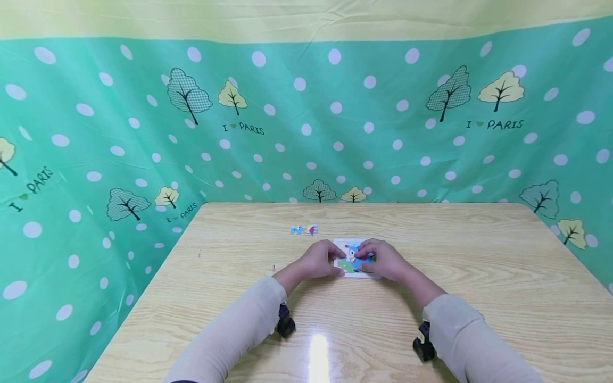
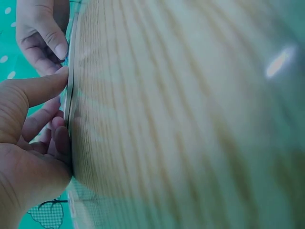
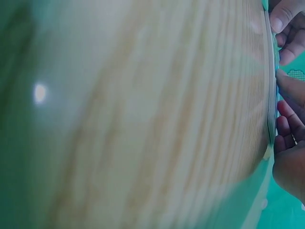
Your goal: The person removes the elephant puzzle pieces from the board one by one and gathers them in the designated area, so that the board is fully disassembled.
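Note:
A small jigsaw puzzle (image 1: 351,267) in a pale frame lies flat on the table, showing a blue cartoon animal over green ground. At its left side is my left hand (image 1: 320,259), with thumb and forefinger apart and their tips touching the puzzle. My right hand (image 1: 387,259) reaches over the right side; its bent fingers and thumb touch the blue part. Whether a piece is between them is hidden. Both wrist views see the puzzle edge-on, with the left hand (image 2: 28,129) and the right hand (image 3: 290,129) against it.
Loose jigsaw pieces (image 1: 304,230) lie beyond the puzzle to the left. A tiny dark bit (image 1: 274,267) is on the wooden table (image 1: 230,330) left of my left hand. A green dotted curtain (image 1: 306,117) hangs along the back and sides.

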A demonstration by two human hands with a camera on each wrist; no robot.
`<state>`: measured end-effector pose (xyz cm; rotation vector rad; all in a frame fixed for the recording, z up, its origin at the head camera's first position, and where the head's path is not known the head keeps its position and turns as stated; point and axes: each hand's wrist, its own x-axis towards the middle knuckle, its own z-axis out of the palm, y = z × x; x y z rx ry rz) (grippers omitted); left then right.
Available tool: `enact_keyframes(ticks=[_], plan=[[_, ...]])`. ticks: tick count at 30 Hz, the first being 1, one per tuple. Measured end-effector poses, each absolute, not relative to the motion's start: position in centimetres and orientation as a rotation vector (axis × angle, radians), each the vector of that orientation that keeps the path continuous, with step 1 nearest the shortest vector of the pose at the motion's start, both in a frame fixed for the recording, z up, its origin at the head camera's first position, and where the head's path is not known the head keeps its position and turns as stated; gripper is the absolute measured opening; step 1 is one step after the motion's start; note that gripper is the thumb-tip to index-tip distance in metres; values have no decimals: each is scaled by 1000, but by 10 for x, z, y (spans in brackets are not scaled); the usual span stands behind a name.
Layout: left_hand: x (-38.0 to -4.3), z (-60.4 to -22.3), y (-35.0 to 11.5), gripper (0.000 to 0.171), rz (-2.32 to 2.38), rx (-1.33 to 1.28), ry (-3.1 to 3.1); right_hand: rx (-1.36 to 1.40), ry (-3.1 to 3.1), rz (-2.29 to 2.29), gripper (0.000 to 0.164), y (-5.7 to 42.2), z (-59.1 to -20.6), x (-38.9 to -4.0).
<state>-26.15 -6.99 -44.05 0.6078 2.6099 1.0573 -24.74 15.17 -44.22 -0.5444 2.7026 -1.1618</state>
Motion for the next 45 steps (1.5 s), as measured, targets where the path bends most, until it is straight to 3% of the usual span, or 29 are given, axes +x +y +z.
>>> enact_keyframes(ticks=[45], plan=[[-264,-440,-75,30,1352,545,2416,-520,2684,-1194,22,151,-442,-248]])
